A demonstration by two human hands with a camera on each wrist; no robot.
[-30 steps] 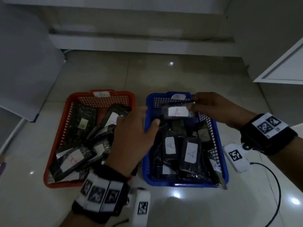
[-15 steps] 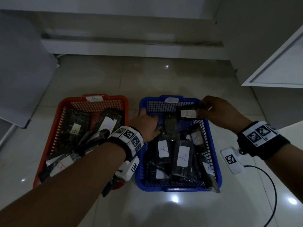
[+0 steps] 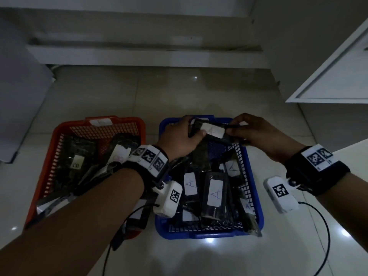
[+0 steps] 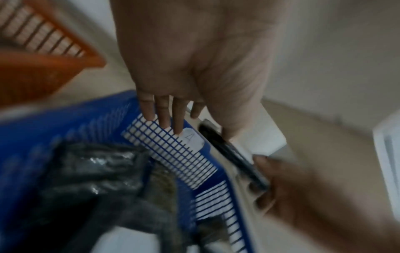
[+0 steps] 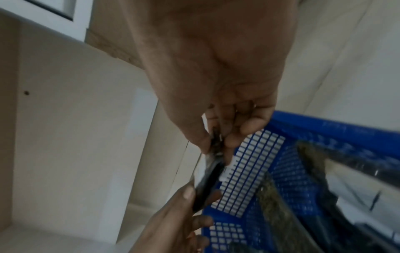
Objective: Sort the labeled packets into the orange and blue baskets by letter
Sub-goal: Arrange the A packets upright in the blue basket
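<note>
Bare forearms; black wristbands [image 3: 316, 172] w/ white b&w marker tags; white cam pods [image 3: 281, 194], black cables [image 3: 326, 236].

"A" on blue-basket packets [image 3: 214, 192], "B" on orange-basket packet [image 3: 76, 165]

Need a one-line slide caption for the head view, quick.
Both hands, left and right, hold an A-labelled packet over the blue basket.
</note>
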